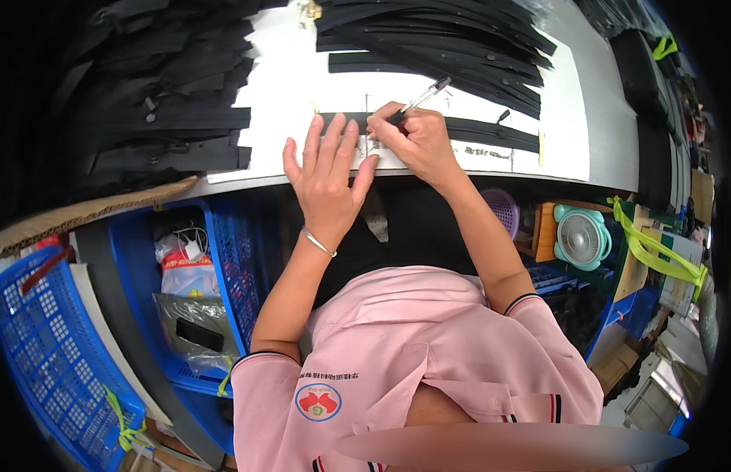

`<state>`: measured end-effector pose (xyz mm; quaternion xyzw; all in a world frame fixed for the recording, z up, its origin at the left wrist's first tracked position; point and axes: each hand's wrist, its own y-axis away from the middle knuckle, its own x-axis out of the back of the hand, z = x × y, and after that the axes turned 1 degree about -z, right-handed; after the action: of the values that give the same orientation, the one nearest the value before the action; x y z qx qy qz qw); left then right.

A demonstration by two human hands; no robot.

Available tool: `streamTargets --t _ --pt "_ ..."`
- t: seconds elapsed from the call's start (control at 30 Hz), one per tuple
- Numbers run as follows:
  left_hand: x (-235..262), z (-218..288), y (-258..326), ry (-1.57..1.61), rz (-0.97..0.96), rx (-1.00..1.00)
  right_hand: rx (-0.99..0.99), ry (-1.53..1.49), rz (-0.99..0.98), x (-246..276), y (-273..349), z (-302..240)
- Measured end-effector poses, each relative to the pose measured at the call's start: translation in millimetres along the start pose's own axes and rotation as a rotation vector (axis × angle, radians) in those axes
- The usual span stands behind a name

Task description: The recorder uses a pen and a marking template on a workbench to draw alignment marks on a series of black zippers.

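My left hand (327, 173) lies with its fingers spread over the near edge of a white sheet (568, 134), fingertips on a black fabric strip (491, 132). Close beside it, my right hand (423, 145) is closed around a clear-barrelled pen (427, 94), which leans up to the right. The fingers hide the pen's tip, so I cannot tell whether it touches the strip or the sheet. Dark marks (485, 152) run along the sheet below the strip. Beyond my hands, a stack of black strips (436, 39) covers the far part of the sheet.
Many more black strips (176, 94) are heaped on the left of the table, above a cardboard edge (98, 214). Under the table stand a blue crate (238, 267) with bags and a phone (199, 334), a purple basket (500, 209) and a turquoise fan (582, 237). Another blue basket (51, 338) is at far left.
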<state>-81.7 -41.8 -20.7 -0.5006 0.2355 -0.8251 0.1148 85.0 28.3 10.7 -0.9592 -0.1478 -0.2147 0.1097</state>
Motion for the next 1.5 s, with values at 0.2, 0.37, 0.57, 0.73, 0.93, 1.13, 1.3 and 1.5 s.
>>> streamTargets --t 0.2,0.37,0.57,0.73,0.93,1.13,1.3,1.5 --pt "1 -1 0 0.018 -0.022 0.008 0.006 -0.084 0.348 36 24 1" --pt "1 0 -1 0.014 -0.026 0.007 -0.026 0.172 0.472 67 34 24" --pt "3 0 -1 0.045 -0.074 0.007 -0.104 0.01 0.483 66 34 30" --pt "10 15 -9 0.046 -0.08 0.036 -0.07 0.074 0.433 65 34 32" --pt "-20 62 -38 0.409 -0.007 -0.044 -0.074 0.095 0.428 63 33 29" --pt "-42 72 -49 0.382 -0.019 -0.033 -0.17 0.025 0.395 66 36 28" --pt "-44 75 -49 0.37 0.005 -0.029 -0.045 -0.032 0.332 71 40 31" --pt "-44 76 -50 0.366 -0.016 -0.033 0.024 0.007 0.379 69 40 37"
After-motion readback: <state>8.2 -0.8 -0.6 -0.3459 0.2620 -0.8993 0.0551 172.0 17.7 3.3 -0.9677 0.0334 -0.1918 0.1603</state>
